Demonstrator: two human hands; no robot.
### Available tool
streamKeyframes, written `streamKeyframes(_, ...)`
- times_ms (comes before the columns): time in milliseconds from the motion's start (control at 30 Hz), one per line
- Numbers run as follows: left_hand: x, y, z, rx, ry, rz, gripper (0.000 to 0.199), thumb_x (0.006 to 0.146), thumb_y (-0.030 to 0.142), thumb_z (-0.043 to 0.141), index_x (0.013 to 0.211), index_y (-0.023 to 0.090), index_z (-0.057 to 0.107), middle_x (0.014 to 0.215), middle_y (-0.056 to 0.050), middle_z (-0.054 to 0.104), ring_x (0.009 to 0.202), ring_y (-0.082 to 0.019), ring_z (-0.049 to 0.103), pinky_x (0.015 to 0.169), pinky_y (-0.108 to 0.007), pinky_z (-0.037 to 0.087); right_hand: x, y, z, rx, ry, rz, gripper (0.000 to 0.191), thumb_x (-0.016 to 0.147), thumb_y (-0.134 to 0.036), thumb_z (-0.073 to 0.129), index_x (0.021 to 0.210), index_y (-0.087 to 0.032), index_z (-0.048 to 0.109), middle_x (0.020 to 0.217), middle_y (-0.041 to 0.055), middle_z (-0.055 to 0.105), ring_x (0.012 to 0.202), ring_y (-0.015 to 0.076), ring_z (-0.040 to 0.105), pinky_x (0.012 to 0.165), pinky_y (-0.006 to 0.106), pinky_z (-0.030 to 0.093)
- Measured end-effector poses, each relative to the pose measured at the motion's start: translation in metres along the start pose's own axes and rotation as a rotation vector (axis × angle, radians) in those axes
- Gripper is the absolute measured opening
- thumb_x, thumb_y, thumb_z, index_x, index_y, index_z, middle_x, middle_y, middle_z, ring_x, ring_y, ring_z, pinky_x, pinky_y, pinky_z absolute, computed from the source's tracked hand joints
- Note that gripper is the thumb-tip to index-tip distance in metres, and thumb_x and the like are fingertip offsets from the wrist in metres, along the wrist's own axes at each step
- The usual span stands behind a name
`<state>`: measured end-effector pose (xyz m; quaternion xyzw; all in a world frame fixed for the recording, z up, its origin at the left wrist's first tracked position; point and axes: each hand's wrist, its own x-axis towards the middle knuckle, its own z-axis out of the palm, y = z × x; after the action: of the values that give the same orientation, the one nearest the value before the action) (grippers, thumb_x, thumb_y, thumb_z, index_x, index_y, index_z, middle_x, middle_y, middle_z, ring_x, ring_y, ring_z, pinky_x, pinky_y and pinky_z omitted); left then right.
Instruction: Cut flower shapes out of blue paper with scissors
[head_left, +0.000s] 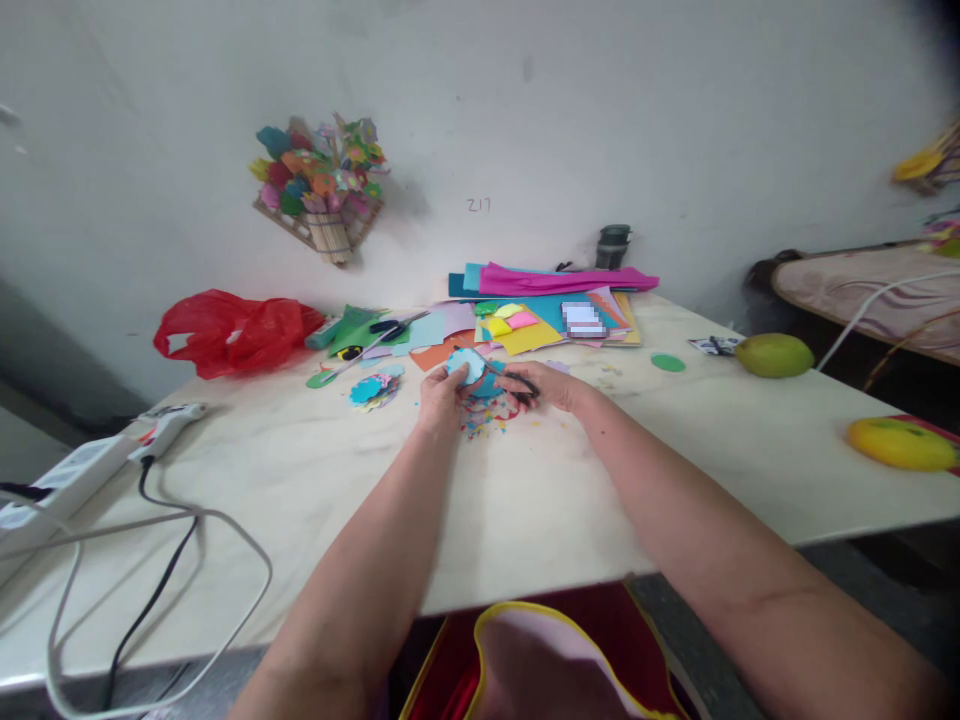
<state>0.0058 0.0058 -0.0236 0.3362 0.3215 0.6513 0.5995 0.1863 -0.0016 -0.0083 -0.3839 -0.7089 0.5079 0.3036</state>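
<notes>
Holding the blue disc, the left hand was at the far-left edge of the scraps. Left grip: thumb and fingers closed on the paper, the disc pinched between them. Right grip: the right hand, at the right of the scraps, was curled around the handles of the scissors, blades pointing left toward the disc; how wide the blades stood was too small to tell.

Blue disc, one: raised just beyond the scraps, its edge partly scalloped to view; whether the full round was cut could not be told.

Stack, one: left of the scraps; scallop-edged pieces in blue and paler colours, judged finished, count unclear.

Scraps, one heap: small, many-coloured snippets, a sign that much trimming was already done.

Sheets, various: beyond the scraps, mostly straight-edged, judged uncut stock.

Green disc, one: well right of the scraps, lying flat, its edge apparently plain and so perhaps untrimmed.

Spare scissors, one pair: beyond and left of the scraps, unheld.

Red bag, one: far left of the scraps, on the same counter.
</notes>
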Motion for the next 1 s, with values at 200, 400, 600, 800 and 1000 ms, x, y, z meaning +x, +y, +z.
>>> streamKeyframes(200,0.0001,-0.0005,-0.0004,-0.006,0.0,0.004,0.016,0.061,0.012,0.079,0.071,0.01,0.067,0.071,-0.004,0.069,0.065,-0.014,0.065,0.072,-0.029,0.056,-0.0005,-0.0011,0.0012,-0.007,0.007,0.0,0.039,0.078,-0.055,0.063,0.075,-0.018,0.05,0.055,-0.0012,0.06,0.041,0.0086,0.051,0.037,0.02,0.031)
streamKeyframes(400,-0.0012,-0.0002,0.0006,-0.017,-0.006,0.013,0.017,0.06,0.012,0.079,0.071,0.011,0.066,0.071,-0.003,0.069,0.066,-0.013,0.065,0.07,-0.028,0.057,-0.0018,-0.0033,0.003,-0.004,0.008,-0.007,0.042,0.077,-0.056,0.064,0.076,-0.017,0.051,0.058,-0.0002,0.061,0.043,0.0091,0.053,0.037,0.02,0.031)
streamKeyframes(600,-0.0023,0.001,0.0019,-0.012,0.01,0.003,0.014,0.062,0.01,0.078,0.07,0.011,0.066,0.069,-0.003,0.068,0.064,-0.013,0.065,0.07,-0.027,0.057,-0.0008,-0.0015,0.0015,0.005,0.002,0.003,0.04,0.077,-0.055,0.063,0.076,-0.017,0.051,0.057,-0.0005,0.061,0.043,0.0092,0.054,0.037,0.019,0.032)
streamKeyframes(800,-0.0011,0.0003,0.0004,-0.002,0.019,-0.001,0.013,0.064,0.01,0.077,0.072,0.011,0.066,0.072,-0.004,0.07,0.069,-0.015,0.067,0.078,-0.031,0.057,0.0029,0.0042,0.0004,0.013,0.006,-0.001,0.037,0.08,-0.053,0.061,0.074,-0.018,0.05,0.054,-0.0015,0.06,0.042,0.0087,0.053,0.036,0.019,0.031)
streamKeyframes(1000,-0.0028,0.001,0.0017,-0.007,0.018,0.008,0.014,0.063,0.011,0.077,0.072,0.011,0.066,0.071,-0.004,0.07,0.074,-0.017,0.068,0.082,-0.034,0.057,0.0032,0.0032,0.0015,0.01,0.011,-0.001,0.038,0.08,-0.054,0.061,0.072,-0.018,0.049,0.053,-0.0017,0.058,0.041,0.0087,0.052,0.036,0.019,0.031)
